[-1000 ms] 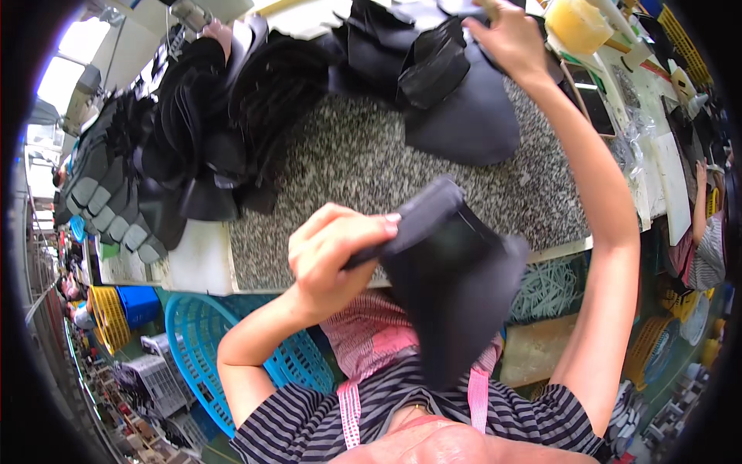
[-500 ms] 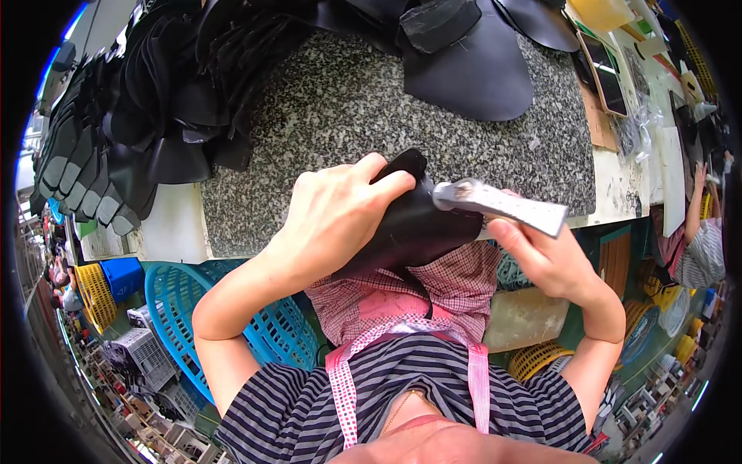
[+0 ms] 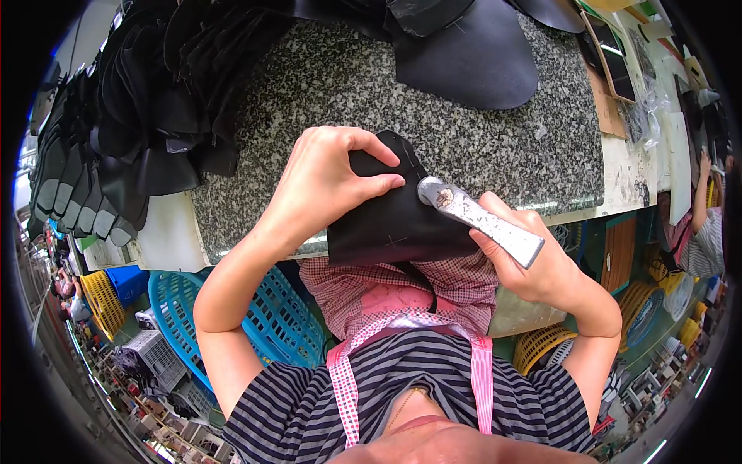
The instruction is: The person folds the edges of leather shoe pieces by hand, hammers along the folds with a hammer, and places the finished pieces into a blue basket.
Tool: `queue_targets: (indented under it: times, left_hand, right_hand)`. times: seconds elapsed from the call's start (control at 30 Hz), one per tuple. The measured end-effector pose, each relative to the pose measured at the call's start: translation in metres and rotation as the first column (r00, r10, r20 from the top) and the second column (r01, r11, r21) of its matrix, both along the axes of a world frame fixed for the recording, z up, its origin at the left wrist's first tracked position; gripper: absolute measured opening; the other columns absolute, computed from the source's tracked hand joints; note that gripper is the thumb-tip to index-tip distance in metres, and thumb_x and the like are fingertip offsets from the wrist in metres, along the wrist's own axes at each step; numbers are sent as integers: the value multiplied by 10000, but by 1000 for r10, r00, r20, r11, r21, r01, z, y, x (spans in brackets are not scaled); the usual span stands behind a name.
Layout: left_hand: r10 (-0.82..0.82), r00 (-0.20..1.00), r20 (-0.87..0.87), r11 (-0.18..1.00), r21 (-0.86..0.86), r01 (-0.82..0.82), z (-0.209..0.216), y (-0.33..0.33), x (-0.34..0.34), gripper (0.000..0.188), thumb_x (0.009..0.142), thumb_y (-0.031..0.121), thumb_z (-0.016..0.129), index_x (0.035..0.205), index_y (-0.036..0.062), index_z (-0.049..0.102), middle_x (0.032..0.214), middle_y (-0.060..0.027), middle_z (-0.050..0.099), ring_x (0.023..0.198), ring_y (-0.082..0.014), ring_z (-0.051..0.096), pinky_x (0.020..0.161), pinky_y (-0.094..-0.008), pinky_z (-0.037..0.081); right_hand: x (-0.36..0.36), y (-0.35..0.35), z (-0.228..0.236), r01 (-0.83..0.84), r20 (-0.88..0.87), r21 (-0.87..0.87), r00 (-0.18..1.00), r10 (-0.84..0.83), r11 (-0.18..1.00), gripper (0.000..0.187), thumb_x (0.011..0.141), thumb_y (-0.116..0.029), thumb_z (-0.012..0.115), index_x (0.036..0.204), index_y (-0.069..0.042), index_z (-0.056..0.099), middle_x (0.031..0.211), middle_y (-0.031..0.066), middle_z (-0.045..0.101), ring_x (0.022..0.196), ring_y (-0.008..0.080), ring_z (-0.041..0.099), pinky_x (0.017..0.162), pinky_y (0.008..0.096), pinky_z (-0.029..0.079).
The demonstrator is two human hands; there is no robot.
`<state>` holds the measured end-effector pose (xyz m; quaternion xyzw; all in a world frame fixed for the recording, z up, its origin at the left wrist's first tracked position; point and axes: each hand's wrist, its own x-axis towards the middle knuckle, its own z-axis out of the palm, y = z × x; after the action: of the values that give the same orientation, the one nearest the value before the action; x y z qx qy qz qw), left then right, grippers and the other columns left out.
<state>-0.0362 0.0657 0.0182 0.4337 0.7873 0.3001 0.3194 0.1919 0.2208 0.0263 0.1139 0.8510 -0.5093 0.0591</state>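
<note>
A black leather piece (image 3: 386,224) lies at the front edge of the speckled stone slab (image 3: 325,93), its lower part hanging over toward my lap. A seam or folded edge runs along its upper part. My left hand (image 3: 325,174) is on its left side, thumb and forefinger curved close together at the seam; the other fingers are mostly hidden. My right hand (image 3: 522,251) is closed round a hammer (image 3: 483,216) with a worn metal head. The handle is largely hidden by the head and hand. The hammer's round face is at the seam, just right of my left fingertips.
Stacked black leather pieces (image 3: 170,100) cover the left side of the table. Another large black piece (image 3: 471,62) lies at the back of the slab. A phone (image 3: 610,58) rests at the right. Blue plastic baskets (image 3: 286,317) stand below, left of my lap.
The leather piece has been laid flatter on the slab. My left hand has shifted from gripping its top edge to the seam. The hammer has come down to the left and turned.
</note>
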Motion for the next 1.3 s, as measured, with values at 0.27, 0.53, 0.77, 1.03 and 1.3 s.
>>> queue_targets:
  times: [0.27, 0.53, 0.77, 1.03, 1.3]
  left_hand:
    - [-22, 999, 27, 999, -42, 23, -2, 3, -5, 236, 731, 130, 860, 905, 2, 766, 817, -104, 751, 760, -157, 720, 729, -281, 561]
    - [-81, 995, -56, 996, 37, 83, -6, 3, -6, 240, 723, 154, 852, 888, 3, 766, 832, -110, 754, 767, -194, 721, 727, -304, 549]
    - [-96, 994, -57, 995, -13, 96, -3, 5, -7, 243, 720, 159, 851, 888, 4, 767, 827, -108, 751, 753, -200, 718, 707, -304, 543]
    - [-80, 995, -60, 995, 48, 83, -1, 3, -5, 224, 718, 175, 834, 870, 23, 770, 777, -165, 707, 777, -323, 699, 771, -402, 540]
    - [23, 979, -205, 998, 65, -9, -3, -32, 11, 343, 713, 113, 871, 1012, 39, 719, 947, -107, 712, 874, -226, 704, 780, -325, 549]
  right_hand:
    - [-8, 10, 14, -107, -17, 54, 994, 108, 993, 154, 967, -62, 536, 1070, 52, 528, 905, 239, 573, 729, 441, 572, 658, 472, 450]
    - [-15, 12, 23, -99, -99, 71, 989, 106, 993, 128, 970, -77, 491, 941, 45, 515, 757, 219, 549, 671, 447, 600, 612, 485, 474]
    - [-24, 6, 22, 176, -281, 21, 946, -163, 984, 167, 984, -104, 527, 1001, 59, 563, 737, 235, 565, 683, 450, 606, 630, 487, 492]
    - [-31, 5, 22, 44, -325, 295, 944, 57, 954, 223, 886, -29, 529, 1081, 58, 465, 805, 229, 599, 685, 490, 613, 643, 526, 507]
    - [-34, 2, 9, -36, 18, 230, 999, 33, 973, 197, 981, -124, 524, 1039, 43, 435, 731, 266, 614, 729, 491, 625, 645, 552, 480]
